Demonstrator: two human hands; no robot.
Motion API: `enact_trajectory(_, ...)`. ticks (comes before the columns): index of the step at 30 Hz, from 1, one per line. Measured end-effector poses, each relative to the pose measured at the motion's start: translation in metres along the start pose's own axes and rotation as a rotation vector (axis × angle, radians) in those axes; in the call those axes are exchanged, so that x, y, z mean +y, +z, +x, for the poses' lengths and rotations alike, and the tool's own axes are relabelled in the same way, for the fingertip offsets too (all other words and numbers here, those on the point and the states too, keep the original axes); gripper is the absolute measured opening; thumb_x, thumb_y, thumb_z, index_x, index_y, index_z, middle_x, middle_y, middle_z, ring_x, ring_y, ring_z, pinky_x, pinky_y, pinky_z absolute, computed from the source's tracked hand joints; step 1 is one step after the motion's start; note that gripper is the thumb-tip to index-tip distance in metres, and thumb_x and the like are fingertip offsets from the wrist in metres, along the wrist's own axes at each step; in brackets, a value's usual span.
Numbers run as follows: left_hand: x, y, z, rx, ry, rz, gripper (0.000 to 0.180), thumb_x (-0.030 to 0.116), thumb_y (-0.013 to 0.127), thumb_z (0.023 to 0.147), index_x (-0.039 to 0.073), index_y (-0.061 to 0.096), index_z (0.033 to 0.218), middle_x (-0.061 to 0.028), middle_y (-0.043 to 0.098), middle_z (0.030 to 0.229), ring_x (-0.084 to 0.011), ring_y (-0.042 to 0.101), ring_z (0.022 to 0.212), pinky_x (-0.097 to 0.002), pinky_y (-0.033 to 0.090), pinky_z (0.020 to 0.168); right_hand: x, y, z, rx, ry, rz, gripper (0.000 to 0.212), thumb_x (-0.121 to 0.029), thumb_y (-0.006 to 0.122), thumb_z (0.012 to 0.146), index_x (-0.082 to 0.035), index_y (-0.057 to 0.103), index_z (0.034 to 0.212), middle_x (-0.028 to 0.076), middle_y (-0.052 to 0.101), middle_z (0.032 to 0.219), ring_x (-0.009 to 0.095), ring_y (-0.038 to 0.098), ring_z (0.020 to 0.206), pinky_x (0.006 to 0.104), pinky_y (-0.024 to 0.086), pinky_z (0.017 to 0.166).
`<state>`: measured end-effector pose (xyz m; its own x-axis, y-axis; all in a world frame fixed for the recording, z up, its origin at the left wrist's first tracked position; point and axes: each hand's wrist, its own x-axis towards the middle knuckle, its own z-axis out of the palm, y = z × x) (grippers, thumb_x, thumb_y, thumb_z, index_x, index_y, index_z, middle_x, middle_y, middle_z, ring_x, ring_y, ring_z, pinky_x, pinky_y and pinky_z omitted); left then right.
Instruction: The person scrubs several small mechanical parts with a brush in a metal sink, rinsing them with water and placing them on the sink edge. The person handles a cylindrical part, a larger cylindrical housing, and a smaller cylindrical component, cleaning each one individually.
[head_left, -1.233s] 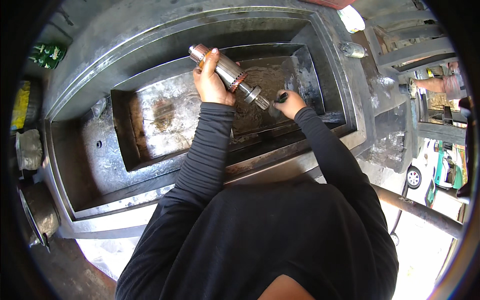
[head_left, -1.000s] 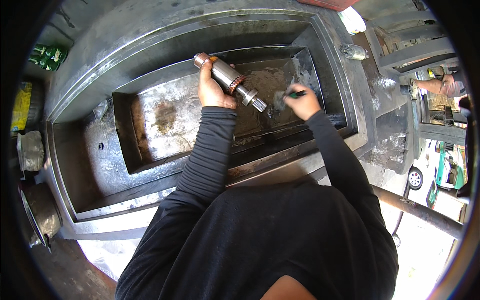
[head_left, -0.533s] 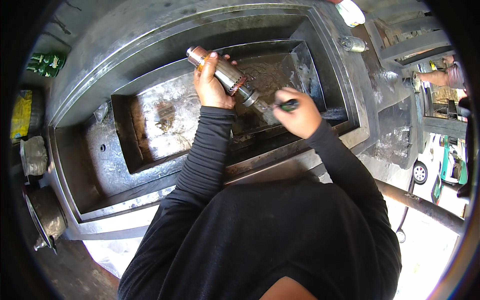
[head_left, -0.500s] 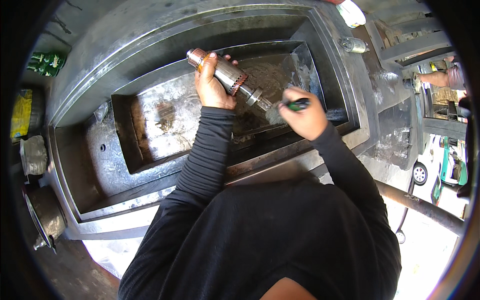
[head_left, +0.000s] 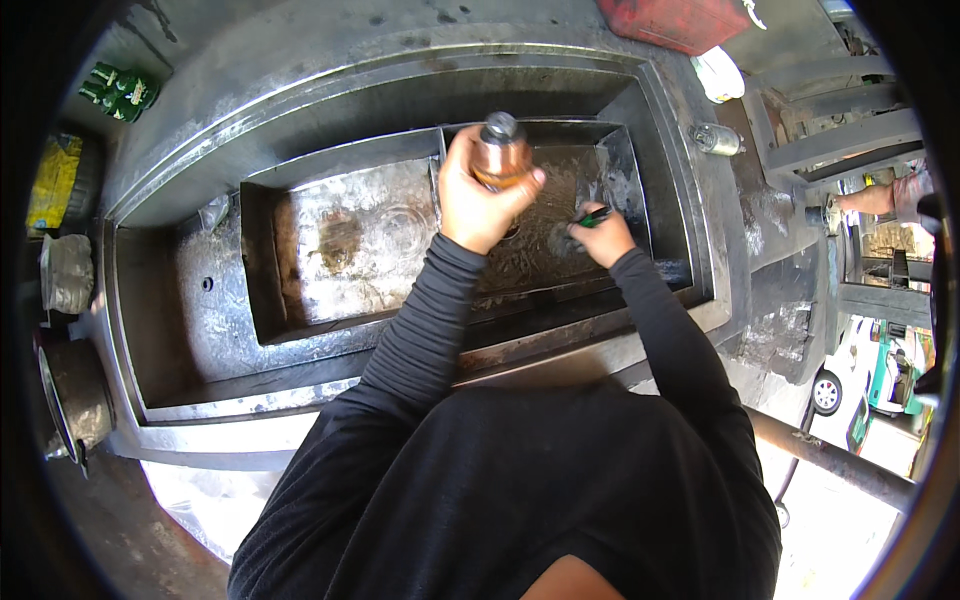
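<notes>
My left hand (head_left: 480, 205) is wrapped round a motor armature (head_left: 503, 158), which has a copper-coloured end with a dark tip. That end points up toward me, and the far end is hidden behind the hand. Lower and to the right, my right hand (head_left: 605, 240) grips a brush (head_left: 596, 217) by its green handle. The pale bristles are down in the murky, brownish right part of a metal tray (head_left: 385, 205), apart from the armature. This tray sits inside a larger metal basin (head_left: 170, 300).
Along the right rim lie a metal cylinder (head_left: 716, 139) and a white container (head_left: 718, 75), with a red container (head_left: 665, 22) behind. Green bottles (head_left: 120, 92) and a pot (head_left: 80, 395) are at left. Another person's arm (head_left: 868, 198) shows far right.
The armature has turned from lying slantwise to standing end-on toward me, and moved right with my left hand. My right hand has lowered the brush from the armature's shaft into the tray.
</notes>
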<state>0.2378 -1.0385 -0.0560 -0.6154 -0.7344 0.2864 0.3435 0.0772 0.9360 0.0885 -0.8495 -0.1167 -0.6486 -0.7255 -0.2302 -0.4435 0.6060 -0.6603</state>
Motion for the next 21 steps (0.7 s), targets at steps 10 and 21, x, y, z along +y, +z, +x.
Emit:
enact_trajectory(10,-0.005,0.010,-0.012,-0.130,0.188,0.296,0.058,0.014,0.084,0.064,0.003,0.053,0.111,-0.0094,0.063,0.099,-0.0183,0.063,0.091,-0.0314,0.051,0.082,-0.033,-0.048,0.006,0.218,0.008,0.397,0.006,-0.006,0.064,0.077,-0.005,0.058,0.076,0.003,0.059,0.066,0.012,0.057,0.056,0.0267,0.047,0.053)
enact_trajectory(21,-0.008,0.024,-0.021,-0.210,0.192,0.330,0.059,0.020,0.085,0.061,0.003,0.055,0.108,-0.0141,0.066,0.092,-0.0284,0.067,0.084,-0.0359,0.053,0.075,-0.149,-0.133,0.000,0.218,-0.793,-0.131,0.006,-0.001,0.055,0.081,0.001,0.052,0.076,0.003,0.048,0.077,0.008,0.052,0.064,0.0203,0.038,0.050)
